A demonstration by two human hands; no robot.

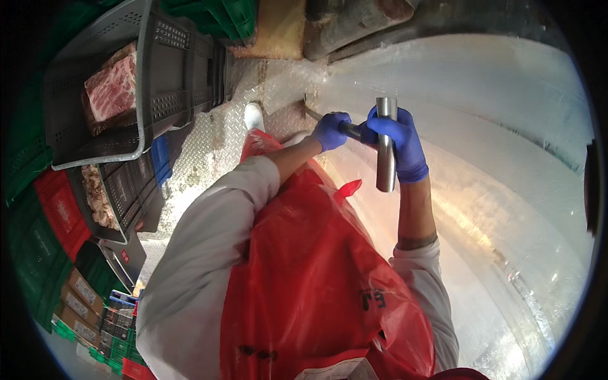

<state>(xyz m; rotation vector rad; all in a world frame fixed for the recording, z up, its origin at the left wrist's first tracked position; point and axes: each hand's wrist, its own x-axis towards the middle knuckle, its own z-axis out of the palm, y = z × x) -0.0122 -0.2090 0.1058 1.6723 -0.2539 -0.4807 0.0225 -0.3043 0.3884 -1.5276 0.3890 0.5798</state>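
My right hand (404, 144), in a blue glove, is closed around the T-shaped end of a long-handled tool (386, 161). The crosspiece is a thick, shiny steel tube, and a dark shaft runs off it to the left. My left hand (330, 131), also in a blue glove, is wrapped round that shaft a short way below the crosspiece. Beyond the left hand the shaft slants down toward the floor. A flat brownish piece (285, 121) lies near its far end; I cannot tell whether it belongs to the tool.
On the left stands a grey crate (147, 95) holding a large block of marbled meat (112, 88). A smaller crate (126, 199) below it holds pale scraps (98, 197). Green and red crates (60, 199) are stacked behind. A pale curved wall (494, 139) rises on the right above a tread-plate floor (206, 142).
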